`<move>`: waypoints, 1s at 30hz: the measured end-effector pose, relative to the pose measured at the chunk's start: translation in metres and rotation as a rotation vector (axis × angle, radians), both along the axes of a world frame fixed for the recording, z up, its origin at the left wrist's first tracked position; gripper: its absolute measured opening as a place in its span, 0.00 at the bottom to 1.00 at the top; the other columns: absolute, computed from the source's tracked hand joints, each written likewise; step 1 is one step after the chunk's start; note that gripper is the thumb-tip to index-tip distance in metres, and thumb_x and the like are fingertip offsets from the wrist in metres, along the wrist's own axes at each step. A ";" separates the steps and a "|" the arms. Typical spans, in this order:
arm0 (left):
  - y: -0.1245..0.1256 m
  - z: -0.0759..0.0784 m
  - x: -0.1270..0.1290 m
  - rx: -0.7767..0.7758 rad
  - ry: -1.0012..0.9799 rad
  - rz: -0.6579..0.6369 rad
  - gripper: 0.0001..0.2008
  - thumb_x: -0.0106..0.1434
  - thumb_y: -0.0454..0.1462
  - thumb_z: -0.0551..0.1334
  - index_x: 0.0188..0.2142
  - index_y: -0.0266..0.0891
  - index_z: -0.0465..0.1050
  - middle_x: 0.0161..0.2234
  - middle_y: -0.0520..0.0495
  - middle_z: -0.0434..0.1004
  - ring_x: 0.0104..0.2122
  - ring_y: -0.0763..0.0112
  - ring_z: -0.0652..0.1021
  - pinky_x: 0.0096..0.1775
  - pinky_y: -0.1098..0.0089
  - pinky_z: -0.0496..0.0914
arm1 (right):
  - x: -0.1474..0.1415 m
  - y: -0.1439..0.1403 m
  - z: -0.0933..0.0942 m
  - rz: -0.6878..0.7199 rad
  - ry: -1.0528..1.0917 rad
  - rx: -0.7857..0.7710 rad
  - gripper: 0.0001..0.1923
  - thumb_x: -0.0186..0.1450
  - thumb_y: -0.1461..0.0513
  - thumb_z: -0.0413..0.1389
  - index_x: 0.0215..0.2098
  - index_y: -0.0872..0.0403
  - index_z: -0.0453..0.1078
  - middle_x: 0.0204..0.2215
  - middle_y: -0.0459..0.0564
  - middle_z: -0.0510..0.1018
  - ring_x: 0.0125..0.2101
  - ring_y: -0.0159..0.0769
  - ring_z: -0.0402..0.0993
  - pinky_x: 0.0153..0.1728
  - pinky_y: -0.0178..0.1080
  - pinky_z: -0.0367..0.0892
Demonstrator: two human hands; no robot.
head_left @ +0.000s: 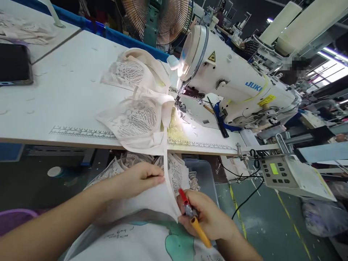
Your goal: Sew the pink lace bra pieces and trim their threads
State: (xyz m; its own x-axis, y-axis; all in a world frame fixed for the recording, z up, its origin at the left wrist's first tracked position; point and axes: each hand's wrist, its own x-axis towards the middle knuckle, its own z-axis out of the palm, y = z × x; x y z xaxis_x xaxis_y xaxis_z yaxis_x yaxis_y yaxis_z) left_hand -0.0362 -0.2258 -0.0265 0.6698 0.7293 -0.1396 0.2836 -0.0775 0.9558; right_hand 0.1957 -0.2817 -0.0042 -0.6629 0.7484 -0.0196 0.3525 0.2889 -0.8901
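A white lace bra (141, 119) lies on the sewing table, its cups towards the machine. A narrow white strap or band (165, 159) runs from it over the table's edge into my lap. My left hand (138, 179) pinches this white fabric beside the band, thumb and forefinger together. Lower right, my right hand (208, 214) is closed around red-and-orange thread snips (192, 214), metal showing in the middle. Its fingertips also touch the lower end of the band. More white lace fabric (176, 172) hangs below the table edge, partly hidden by my hands.
A white sewing machine (228, 72) stands on the right, its lamp lit by the needle. Black tweezers (221, 123) lie near its base. A phone (15, 64) rests far left. Behind are a fan (159, 21) and thread cones (281, 21). A control box (276, 172) hangs right.
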 end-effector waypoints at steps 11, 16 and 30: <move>0.005 -0.021 0.004 -0.400 -0.154 -0.104 0.22 0.60 0.52 0.56 0.21 0.39 0.54 0.20 0.56 0.50 0.20 0.77 0.54 0.22 0.74 0.51 | 0.012 0.016 -0.023 0.058 0.246 -0.027 0.07 0.59 0.60 0.54 0.30 0.51 0.59 0.26 0.45 0.66 0.29 0.35 0.65 0.34 0.37 0.66; 0.002 -0.026 0.000 -0.345 -0.098 -0.009 0.19 0.61 0.49 0.56 0.22 0.37 0.58 0.22 0.54 0.54 0.23 0.76 0.58 0.25 0.74 0.54 | 0.040 0.064 -0.012 0.264 -0.184 -0.163 0.34 0.55 0.32 0.50 0.31 0.54 0.61 0.26 0.46 0.65 0.26 0.34 0.61 0.26 0.35 0.59; 0.001 -0.030 -0.003 -0.322 -0.067 -0.001 0.18 0.60 0.48 0.54 0.22 0.37 0.58 0.23 0.54 0.55 0.24 0.75 0.59 0.26 0.74 0.56 | 0.005 0.131 0.014 0.554 -0.815 -0.148 0.27 0.57 0.40 0.54 0.24 0.53 0.54 0.20 0.41 0.57 0.22 0.29 0.51 0.23 0.33 0.49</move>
